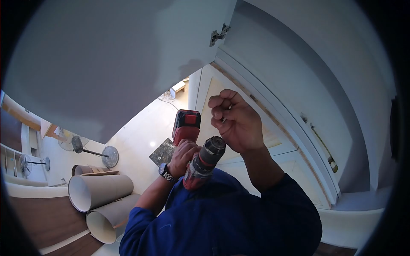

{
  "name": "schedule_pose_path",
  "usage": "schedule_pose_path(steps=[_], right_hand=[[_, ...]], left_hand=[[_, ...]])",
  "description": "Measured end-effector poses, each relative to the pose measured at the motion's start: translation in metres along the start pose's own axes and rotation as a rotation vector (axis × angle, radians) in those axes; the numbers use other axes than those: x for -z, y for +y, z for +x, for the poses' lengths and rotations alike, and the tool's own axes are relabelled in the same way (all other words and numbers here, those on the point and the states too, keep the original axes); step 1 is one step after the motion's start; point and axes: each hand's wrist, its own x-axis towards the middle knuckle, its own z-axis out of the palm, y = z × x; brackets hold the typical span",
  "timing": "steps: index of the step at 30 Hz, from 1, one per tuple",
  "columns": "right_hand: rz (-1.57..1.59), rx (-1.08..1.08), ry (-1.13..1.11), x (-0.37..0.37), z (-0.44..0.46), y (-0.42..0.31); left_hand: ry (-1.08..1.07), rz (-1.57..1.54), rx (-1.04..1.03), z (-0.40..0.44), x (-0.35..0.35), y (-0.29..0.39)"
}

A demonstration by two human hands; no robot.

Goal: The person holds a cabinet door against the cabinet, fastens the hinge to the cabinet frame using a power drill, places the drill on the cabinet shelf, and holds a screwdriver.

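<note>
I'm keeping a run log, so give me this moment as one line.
left hand: gripping drill | right hand: raised, holding small metal pieces | hinged door: open

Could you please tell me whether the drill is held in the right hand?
No, the left hand is wrapped around the handle of the drill.

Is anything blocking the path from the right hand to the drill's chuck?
Nothing visible is. The right hand is raised beside the chuck, with an uncovered gap between them in this view. The left hand grips the drill lower down, clear of that gap.
</note>
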Motion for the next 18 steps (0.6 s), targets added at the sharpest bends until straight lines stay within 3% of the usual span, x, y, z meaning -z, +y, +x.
schedule_pose_path(steps=[3,12,18], right_hand=[[-0.161,0.011,-0.072,0.004,-0.004,-0.001],[-0.001,0.024,-0.207,-0.008,-0.01,-0.002],[-0.257,0.027,-0.233,-0.014,-0.014,-0.007]], left_hand=[[-0.01,-0.015,0.031,-0.001,-0.002,0.0],[-0.04,0.001,0.058,-0.006,-0.003,-0.01],[-0.051,-0.005,0.025,-0.001,-0.004,-0.008]])
